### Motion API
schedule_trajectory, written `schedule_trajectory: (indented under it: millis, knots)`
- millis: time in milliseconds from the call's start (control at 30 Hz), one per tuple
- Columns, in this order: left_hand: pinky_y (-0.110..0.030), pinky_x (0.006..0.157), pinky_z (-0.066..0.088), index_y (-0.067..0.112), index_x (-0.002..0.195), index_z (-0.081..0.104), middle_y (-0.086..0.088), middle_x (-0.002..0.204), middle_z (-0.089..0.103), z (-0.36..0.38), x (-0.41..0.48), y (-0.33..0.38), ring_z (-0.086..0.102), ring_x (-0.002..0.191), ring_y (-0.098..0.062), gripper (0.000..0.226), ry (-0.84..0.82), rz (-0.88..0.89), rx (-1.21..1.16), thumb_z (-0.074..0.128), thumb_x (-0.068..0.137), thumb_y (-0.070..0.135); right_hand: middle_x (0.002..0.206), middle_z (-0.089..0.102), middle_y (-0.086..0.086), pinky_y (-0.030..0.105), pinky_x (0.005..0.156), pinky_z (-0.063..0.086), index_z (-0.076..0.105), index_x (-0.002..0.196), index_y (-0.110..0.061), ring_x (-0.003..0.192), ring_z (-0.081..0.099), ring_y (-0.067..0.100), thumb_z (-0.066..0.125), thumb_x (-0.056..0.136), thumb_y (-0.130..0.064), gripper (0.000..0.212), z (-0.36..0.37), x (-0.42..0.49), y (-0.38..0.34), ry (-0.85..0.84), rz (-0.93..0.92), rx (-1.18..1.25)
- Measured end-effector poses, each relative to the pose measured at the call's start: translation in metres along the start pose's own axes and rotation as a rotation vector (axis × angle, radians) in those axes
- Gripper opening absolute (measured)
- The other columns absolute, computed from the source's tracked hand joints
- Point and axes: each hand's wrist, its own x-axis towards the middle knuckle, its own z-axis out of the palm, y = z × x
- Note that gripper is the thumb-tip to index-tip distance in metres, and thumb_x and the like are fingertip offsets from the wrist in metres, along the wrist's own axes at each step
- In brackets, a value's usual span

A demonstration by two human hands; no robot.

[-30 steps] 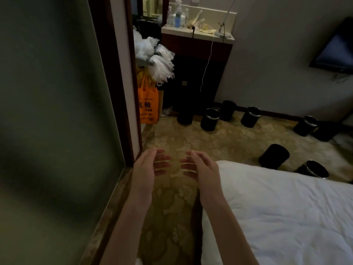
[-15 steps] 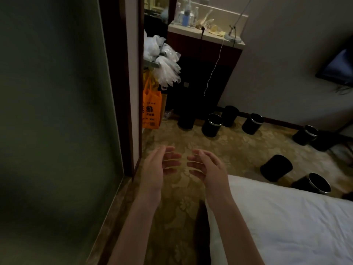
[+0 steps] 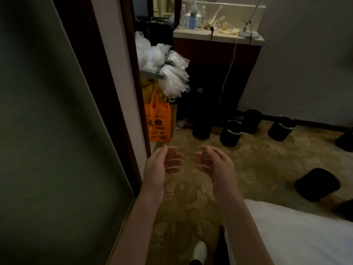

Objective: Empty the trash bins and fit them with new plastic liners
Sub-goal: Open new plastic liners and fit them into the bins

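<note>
Trash bins, black and some with a silver rim, are all on the carpet ahead of you, none of them in your hands. At your far left a frosted glass panel in a dark frame fills that side. Just past the frame is a heap of white plastic bags, with an orange tote bag hanging below it. Your left hand and right hand hover over the carpet, palms facing each other, close but apart, with fingers loosely spread and holding nothing. Beyond them four bins stand upright along the carpet's far edge, by the dark cabinet and the wall. Further right a tipped bin lies over on the carpet near the white bed, which covers the carpet's near right corner.
</note>
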Motion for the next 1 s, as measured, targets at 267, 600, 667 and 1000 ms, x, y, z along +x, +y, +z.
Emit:
schedule_trajectory:
  millis: [267, 600, 667, 1000]
  knots:
    - [-0.032, 0.074, 0.056, 0.012, 0.105, 0.068, -0.006, 0.092, 0.075, 0.069, 0.111, 0.027, 0.071, 0.083, -0.019, 0.034, 0.132, -0.001, 0.017, 0.041, 0.104, 0.033, 0.087, 0.075, 0.008, 0.021, 0.059, 0.054, 0.072, 0.098, -0.015, 0.074, 0.07, 0.015, 0.057, 0.099, -0.021, 0.017, -0.004, 0.156, -0.032, -0.124, 0.064, 0.061]
    - [-0.024, 0.061, 0.055, 0.009, 0.106, 0.067, -0.009, 0.091, 0.075, 0.146, 0.215, 0.03, 0.07, 0.077, -0.018, 0.035, 0.118, -0.021, -0.004, 0.04, 0.104, 0.031, 0.086, 0.076, 0.008, 0.019, 0.056, 0.053, 0.072, 0.099, -0.012, 0.072, 0.07, 0.013, 0.056, 0.099, -0.02, 0.018, -0.037, 0.266, -0.056, -0.093, 0.083, 0.057]
    - [-0.024, 0.061, 0.054, 0.008, 0.106, 0.067, -0.008, 0.089, 0.075, 0.159, 0.23, 0.024, 0.071, 0.076, -0.017, 0.035, 0.107, -0.033, 0.0, 0.04, 0.104, 0.031, 0.086, 0.076, 0.007, 0.019, 0.057, 0.053, 0.072, 0.101, -0.012, 0.072, 0.071, 0.013, 0.057, 0.098, -0.021, 0.018, -0.046, 0.284, -0.059, -0.074, 0.088, 0.058]
    - [-0.028, 0.063, 0.055, 0.007, 0.108, 0.065, -0.011, 0.093, 0.075, 0.171, 0.304, 0.011, 0.072, 0.077, -0.021, 0.035, 0.119, -0.101, -0.068, 0.041, 0.104, 0.032, 0.086, 0.076, 0.01, 0.02, 0.056, 0.053, 0.072, 0.099, -0.012, 0.07, 0.071, 0.014, 0.056, 0.099, -0.019, 0.017, -0.052, 0.352, -0.052, -0.044, 0.128, 0.03]
